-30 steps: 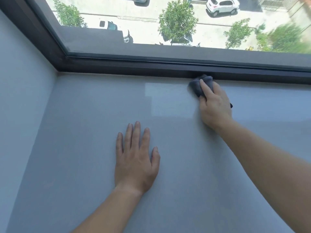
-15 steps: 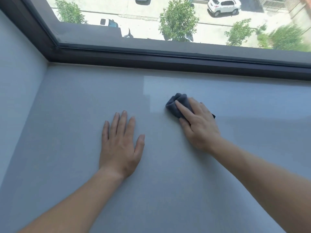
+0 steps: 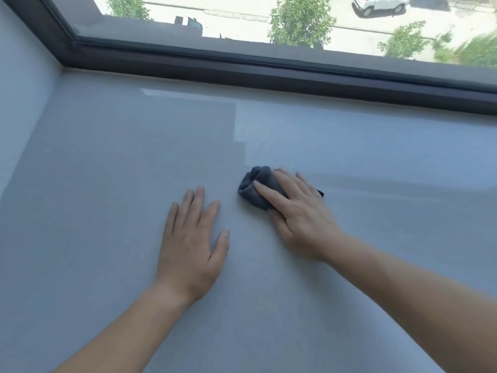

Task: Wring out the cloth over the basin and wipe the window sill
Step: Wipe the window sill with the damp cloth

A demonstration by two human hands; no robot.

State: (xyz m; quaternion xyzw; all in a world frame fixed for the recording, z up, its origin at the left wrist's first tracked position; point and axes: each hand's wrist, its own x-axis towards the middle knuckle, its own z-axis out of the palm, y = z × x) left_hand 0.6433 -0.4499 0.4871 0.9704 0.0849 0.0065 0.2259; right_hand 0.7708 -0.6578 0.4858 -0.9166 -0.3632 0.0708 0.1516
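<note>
No readable txt, labels, nos. or signs: plain grey window sill (image 3: 107, 184) & crumpled dark grey cloth (image 3: 251, 175) unmarked; white car (image 3: 382, 4) outside too small to read.

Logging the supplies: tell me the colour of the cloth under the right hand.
The cloth is plain dark grey, seen in the head view.

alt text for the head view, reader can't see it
A right hand presses a bunched dark cloth onto a pale grey window sill; the left hand rests flat beside it. Beyond the dark window frame are trees and a white car.
</note>
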